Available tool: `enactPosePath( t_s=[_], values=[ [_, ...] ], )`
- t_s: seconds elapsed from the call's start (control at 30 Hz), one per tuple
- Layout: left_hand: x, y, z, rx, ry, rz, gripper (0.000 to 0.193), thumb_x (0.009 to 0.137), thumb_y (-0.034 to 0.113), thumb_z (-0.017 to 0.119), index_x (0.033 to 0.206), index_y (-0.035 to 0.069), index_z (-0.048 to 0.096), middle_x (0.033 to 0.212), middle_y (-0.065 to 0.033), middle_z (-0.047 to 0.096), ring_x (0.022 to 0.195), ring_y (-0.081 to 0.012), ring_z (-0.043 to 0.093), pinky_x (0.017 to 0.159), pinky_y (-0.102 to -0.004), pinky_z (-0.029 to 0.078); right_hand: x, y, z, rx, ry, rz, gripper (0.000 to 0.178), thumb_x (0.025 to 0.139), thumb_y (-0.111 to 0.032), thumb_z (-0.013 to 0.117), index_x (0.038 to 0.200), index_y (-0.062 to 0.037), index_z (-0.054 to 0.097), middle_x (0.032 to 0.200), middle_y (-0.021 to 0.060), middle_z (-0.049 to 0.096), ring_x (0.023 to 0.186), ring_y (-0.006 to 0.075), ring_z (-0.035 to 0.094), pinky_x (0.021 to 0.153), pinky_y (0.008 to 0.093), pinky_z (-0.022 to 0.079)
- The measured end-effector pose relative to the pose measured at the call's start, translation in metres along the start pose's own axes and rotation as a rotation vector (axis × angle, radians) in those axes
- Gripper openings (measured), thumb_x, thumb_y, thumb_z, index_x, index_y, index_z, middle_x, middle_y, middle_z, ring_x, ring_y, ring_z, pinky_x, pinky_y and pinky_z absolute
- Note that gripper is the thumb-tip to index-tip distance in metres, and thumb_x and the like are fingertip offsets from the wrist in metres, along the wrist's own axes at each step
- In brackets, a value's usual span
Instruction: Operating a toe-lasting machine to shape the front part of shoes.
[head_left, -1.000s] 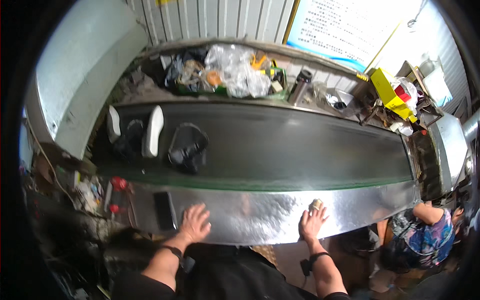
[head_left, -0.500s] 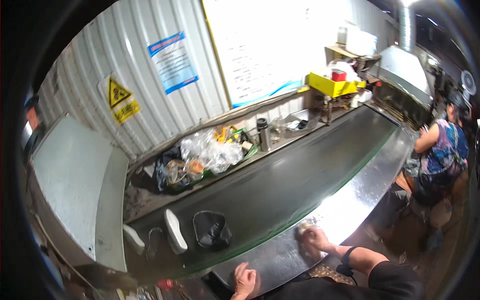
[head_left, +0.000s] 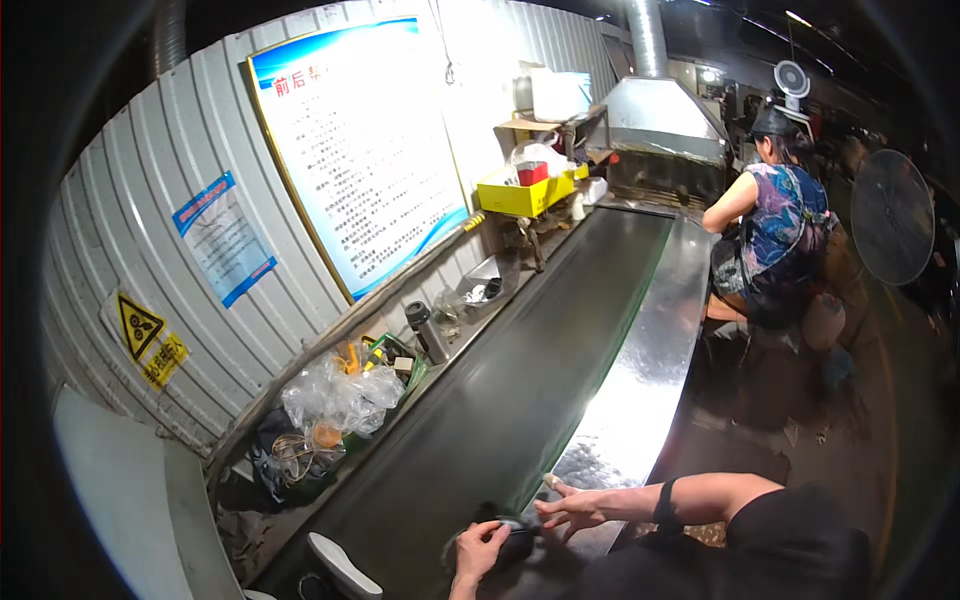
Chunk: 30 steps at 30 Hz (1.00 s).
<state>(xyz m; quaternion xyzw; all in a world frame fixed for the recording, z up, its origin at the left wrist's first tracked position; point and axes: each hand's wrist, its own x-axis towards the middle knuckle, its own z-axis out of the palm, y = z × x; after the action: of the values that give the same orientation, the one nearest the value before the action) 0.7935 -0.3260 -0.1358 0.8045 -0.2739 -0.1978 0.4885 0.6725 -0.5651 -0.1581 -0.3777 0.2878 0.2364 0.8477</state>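
My left hand (head_left: 480, 550) is at the near end of the belt, its fingers closed on the edge of a black shoe upper (head_left: 518, 541). The upper is dark and partly blurred, so its full shape does not show. My right hand (head_left: 575, 508) is just right of it over the metal ledge, fingers spread, with a pale covering on one fingertip. Whether it touches the upper I cannot tell. A white shoe sole (head_left: 340, 566) lies on the dark conveyor belt (head_left: 520, 390) to the left of my left hand.
The shiny metal ledge (head_left: 640, 400) runs along the belt's right side. Beyond the belt's left edge are a heap of clear plastic bags (head_left: 345, 400), a steel flask (head_left: 428, 333) and a yellow box (head_left: 530, 192). Another person (head_left: 775, 210) sits at the far right, near a fan (head_left: 893, 217).
My view has swung right. My left hand has gone from the ledge to the black upper, which lay on the belt, and grips it. My right hand has come close beside it, fingers spread.
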Motion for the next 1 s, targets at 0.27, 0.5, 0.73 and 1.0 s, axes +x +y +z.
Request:
enactPosePath(
  t_s=[0.27,0.5,0.73,1.0],
  values=[
    [0.005,-0.081,-0.161,0.638,0.436,-0.174,0.062,0.086,0.032,0.067,0.136,-0.001,0.049,0.142,-0.0269,0.043,0.128,-0.0476,0.041,0.107,-0.0545,0.036,0.004,0.024,0.001,0.377,0.061,-0.112,0.088,0.091,-0.013,0.073,0.156,-0.0339,0.018,0.115,-0.0011,0.063,0.103,0.0134,0.061,0.094,0.0407,0.045],
    [-0.049,-0.213,-0.192,0.9,0.709,-0.416,0.104,0.077,0.039,0.078,0.152,-0.002,0.021,0.147,-0.032,0.034,0.129,-0.0501,0.04,0.107,-0.0563,0.035,-0.011,0.008,-0.038,0.289,0.179,-0.409,0.061,0.085,-0.012,0.079,0.139,-0.0161,0.05,0.111,0.0026,0.067,0.099,0.0145,0.064,0.088,0.0356,0.051],
    [-0.03,-0.225,-0.174,0.362,0.789,-0.934,0.11,0.069,0.024,0.084,0.156,0.011,0.017,0.124,-0.0361,0.052,0.109,-0.0429,0.059,0.098,-0.0562,0.044,-0.079,-0.013,-0.072,0.528,0.143,-0.369,0.072,0.089,-0.021,0.073,0.148,-0.0212,0.032,0.14,0.0079,0.049,0.127,0.0284,0.052,0.104,0.0647,0.038],
    [-0.084,-0.049,-0.106,0.849,0.662,-0.375,0.067,0.062,0.022,0.085,0.126,0.012,0.066,0.108,-0.0243,0.066,0.1,-0.0392,0.062,0.092,-0.0487,0.049,-0.081,0.02,-0.102,0.323,0.14,-0.136,0.11,0.084,-0.018,0.08,0.158,-0.0273,-0.001,0.161,0.0145,0.016,0.142,0.0327,0.032,0.104,0.0731,0.029]
  ],
)
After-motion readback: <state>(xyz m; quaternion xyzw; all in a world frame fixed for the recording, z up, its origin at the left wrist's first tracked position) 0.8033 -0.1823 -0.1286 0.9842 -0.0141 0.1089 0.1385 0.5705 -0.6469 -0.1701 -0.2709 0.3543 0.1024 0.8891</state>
